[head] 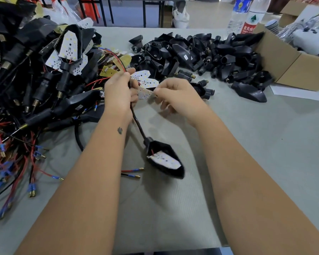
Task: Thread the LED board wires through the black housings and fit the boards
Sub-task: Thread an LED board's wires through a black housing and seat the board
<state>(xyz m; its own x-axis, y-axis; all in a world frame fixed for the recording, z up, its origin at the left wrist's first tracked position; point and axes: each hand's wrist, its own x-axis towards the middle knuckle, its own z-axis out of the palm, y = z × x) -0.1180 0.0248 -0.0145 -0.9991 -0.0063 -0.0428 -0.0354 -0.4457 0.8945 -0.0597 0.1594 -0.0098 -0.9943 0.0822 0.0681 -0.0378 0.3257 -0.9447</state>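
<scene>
Hands meet above the grey table [247, 144], each with its own job. The left hand [118, 92] has its fingers curled round a black sleeved cable [137, 123] and the red and black wires [121, 64] rising from its fist, probably to keep the lead taut. That cable runs down toward the person to a black housing [168, 159] lying on the table with a white LED board [164, 160] already seated inside, so this unit looks fitted. The right hand [175, 94] pinches the edge of a loose LED board [145, 92] between thumb and fingertips, its other fingers curled underneath, seemingly picking the next board. More bare boards lie just beyond the hands. Supplies sit within reach on either side: finished, wired assemblies [35, 80] heaped at the left, and empty black housings [201, 54] spilling from a cardboard box [293, 67] at the right. Two water bottles [247, 15] stand at the far edge.
</scene>
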